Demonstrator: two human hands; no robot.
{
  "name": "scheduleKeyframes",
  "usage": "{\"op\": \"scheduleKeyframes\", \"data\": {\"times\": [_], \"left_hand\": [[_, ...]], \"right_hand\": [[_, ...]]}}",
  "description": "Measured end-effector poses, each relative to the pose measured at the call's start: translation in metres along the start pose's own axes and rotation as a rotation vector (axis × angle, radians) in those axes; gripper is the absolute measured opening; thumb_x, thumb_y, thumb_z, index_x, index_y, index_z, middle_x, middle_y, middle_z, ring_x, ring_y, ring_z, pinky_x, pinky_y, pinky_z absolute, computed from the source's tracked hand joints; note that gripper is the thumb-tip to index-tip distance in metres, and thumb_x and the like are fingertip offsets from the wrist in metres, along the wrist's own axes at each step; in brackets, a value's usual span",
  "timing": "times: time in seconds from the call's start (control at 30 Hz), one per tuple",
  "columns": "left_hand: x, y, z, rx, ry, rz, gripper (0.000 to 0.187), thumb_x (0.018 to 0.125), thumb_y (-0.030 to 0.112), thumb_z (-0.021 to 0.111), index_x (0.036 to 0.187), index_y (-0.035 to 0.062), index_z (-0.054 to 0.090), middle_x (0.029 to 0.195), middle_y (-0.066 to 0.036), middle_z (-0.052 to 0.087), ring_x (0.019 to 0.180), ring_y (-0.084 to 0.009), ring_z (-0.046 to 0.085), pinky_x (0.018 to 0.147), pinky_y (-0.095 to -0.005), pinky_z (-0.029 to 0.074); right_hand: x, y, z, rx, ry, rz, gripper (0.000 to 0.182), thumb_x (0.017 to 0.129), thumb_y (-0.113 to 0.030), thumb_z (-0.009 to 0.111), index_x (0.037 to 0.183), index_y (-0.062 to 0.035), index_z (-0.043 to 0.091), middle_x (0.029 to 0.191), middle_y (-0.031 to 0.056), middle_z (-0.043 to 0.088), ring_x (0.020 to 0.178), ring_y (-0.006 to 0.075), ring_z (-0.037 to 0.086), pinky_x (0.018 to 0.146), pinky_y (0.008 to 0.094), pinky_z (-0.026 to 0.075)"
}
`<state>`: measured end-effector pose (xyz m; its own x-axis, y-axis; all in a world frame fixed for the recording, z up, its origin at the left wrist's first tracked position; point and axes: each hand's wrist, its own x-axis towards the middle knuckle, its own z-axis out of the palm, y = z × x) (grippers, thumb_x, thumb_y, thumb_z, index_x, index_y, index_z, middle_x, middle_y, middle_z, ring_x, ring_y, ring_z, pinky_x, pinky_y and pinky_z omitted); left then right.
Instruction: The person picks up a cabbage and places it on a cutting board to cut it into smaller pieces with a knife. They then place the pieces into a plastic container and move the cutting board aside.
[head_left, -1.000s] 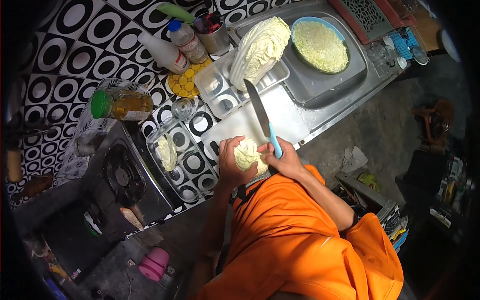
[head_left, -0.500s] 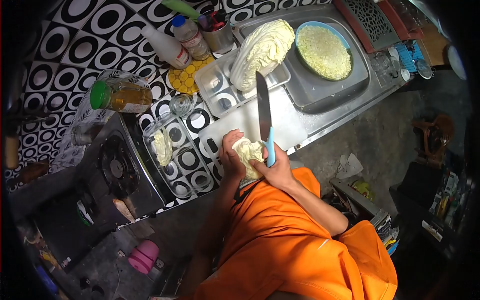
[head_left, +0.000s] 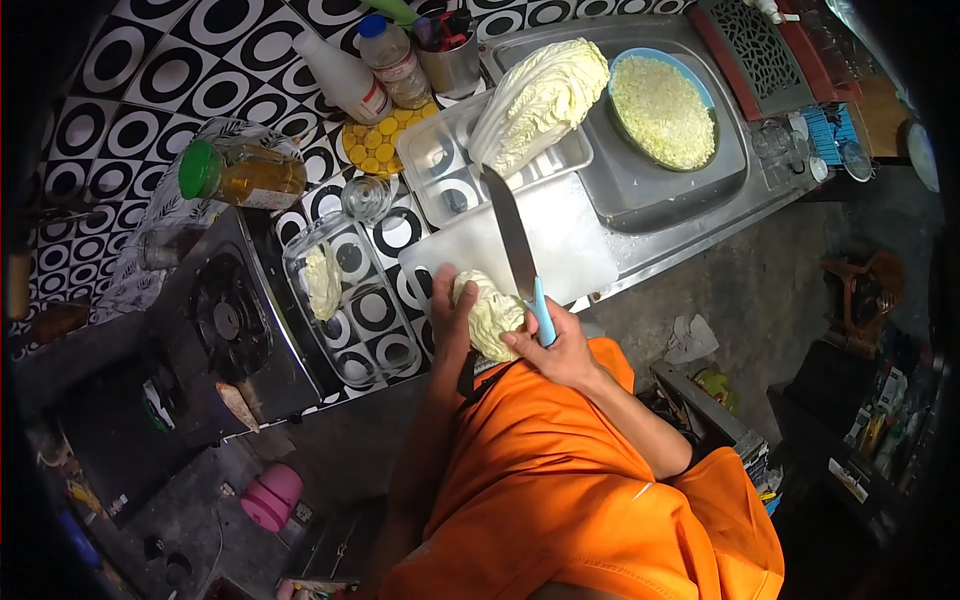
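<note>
A pale piece of napa cabbage (head_left: 492,318) is held between my two hands, over the near edge of a white cutting board (head_left: 560,235). My left hand (head_left: 452,312) cups its left side, fingers pointing up. My right hand (head_left: 562,350) grips the light-blue handle of a knife (head_left: 514,240), its thumb pressing on the cabbage piece. The blade points up and away, across the board. Beyond the board, a large napa cabbage (head_left: 540,100) rests on a clear plastic container (head_left: 450,190). Chopped cabbage fills a bowl (head_left: 663,110) in the sink.
Left of the board, a clear divided container (head_left: 365,335) holds a cabbage piece (head_left: 323,282). A black stove (head_left: 215,320) stands farther left. Bottles (head_left: 395,70), a green-lidded jar (head_left: 245,182) and a small glass jar (head_left: 366,198) stand behind. The steel sink (head_left: 640,205) lies right.
The knife blade has tilted leftward. The cabbage piece has turned in my hands, showing its rounded, wrinkled side. My left fingers have straightened somewhat; the whole view has shifted slightly.
</note>
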<state>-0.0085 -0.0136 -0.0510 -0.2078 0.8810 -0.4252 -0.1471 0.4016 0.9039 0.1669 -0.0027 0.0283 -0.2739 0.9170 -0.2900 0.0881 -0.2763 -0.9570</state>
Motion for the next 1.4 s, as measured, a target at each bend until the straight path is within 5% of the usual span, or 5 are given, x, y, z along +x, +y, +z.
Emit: {"op": "scheduleKeyframes", "data": {"times": [0.27,0.4,0.47,0.6,1.4], "left_hand": [[-0.023,0.028,0.0,-0.807,-0.129,-0.229,0.064,0.094,0.054,0.046,0.131,0.002,0.044,0.121,-0.015,0.055,0.11,-0.0264,0.056,0.095,-0.0408,0.046],[-0.031,0.015,-0.02,-0.545,-0.311,-0.036,0.058,0.093,0.039,0.049,0.139,0.0048,0.04,0.136,-0.018,0.045,0.123,-0.0329,0.048,0.1,-0.0468,0.042],[-0.032,0.011,-0.017,-1.099,-0.302,-0.111,0.065,0.088,0.042,0.052,0.142,0.006,0.038,0.141,-0.02,0.041,0.127,-0.036,0.043,0.103,-0.0504,0.038],[-0.03,0.053,0.002,-1.472,-0.49,-0.083,0.091,0.084,0.073,0.042,0.143,0.0053,0.034,0.143,-0.02,0.038,0.129,-0.0375,0.04,0.108,-0.0518,0.032],[-0.024,0.079,-0.022,-0.629,-0.265,0.25,0.097,0.06,0.054,0.069,0.134,-0.0015,0.04,0.137,-0.022,0.04,0.123,-0.0298,0.045,0.105,-0.0381,0.034]], "right_hand": [[-0.014,-0.017,0.003,-0.071,-0.285,-0.163,0.025,0.086,-0.016,0.069,0.073,-0.0055,0.051,0.054,0.0002,0.051,0.046,0.0102,0.045,0.045,0.0267,0.037],[-0.019,-0.012,-0.004,0.355,-0.057,0.148,0.039,0.101,-0.034,0.044,0.083,-0.002,0.056,0.061,0.0041,0.061,0.044,0.0076,0.053,0.041,0.0217,0.04],[-0.018,-0.007,-0.005,0.244,0.034,0.179,0.035,0.101,-0.031,0.047,0.084,-0.0014,0.056,0.061,0.0083,0.06,0.046,0.0134,0.055,0.044,0.0265,0.042],[-0.018,-0.047,-0.003,-0.232,-0.048,0.043,0.027,0.099,-0.025,0.049,0.091,0.0003,0.054,0.059,0.0145,0.057,0.048,0.0249,0.058,0.048,0.034,0.044],[-0.062,-0.121,-0.077,-0.666,-0.322,-0.134,0.053,0.09,-0.005,0.054,0.141,-0.0053,0.041,0.076,0.0151,0.064,0.059,0.0306,0.063,0.056,0.036,0.051]]}}
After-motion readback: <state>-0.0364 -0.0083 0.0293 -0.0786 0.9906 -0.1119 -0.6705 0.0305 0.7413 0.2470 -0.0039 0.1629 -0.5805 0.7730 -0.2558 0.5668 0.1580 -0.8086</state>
